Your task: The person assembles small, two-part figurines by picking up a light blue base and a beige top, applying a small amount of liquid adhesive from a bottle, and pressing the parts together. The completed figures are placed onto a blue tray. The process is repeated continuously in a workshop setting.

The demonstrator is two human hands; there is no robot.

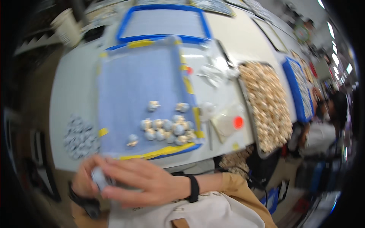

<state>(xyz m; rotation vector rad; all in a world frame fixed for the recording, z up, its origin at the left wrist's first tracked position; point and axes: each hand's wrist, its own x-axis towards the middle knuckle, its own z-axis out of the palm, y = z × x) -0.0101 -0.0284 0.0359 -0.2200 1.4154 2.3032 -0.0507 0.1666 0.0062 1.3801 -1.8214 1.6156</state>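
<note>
Close to the table's front edge, my left hand [84,179] and my right hand [146,179] meet around a small grey-blue rounded piece [99,178]. My left fingers wrap it from the left, and my right fingers close over it from the other side. The picture is blurred, so its details are unclear. Beyond my hands lies a tray lined with a blue-grey sheet [138,76], edged with yellow tape. Several small grey-and-cream pieces [167,129] rest on its near right part. Left of the tray, a loose pile of small grey pieces [80,138] lies on the table.
A metal tray heaped with cream-tan pieces [266,108] stands at right. Between the trays are a red-capped bottle [230,123] and crumpled clear plastic [213,74]. Behind sits a blue-rimmed tray [207,28]. Another person [319,133] works beside a blue tray [294,89] at far right.
</note>
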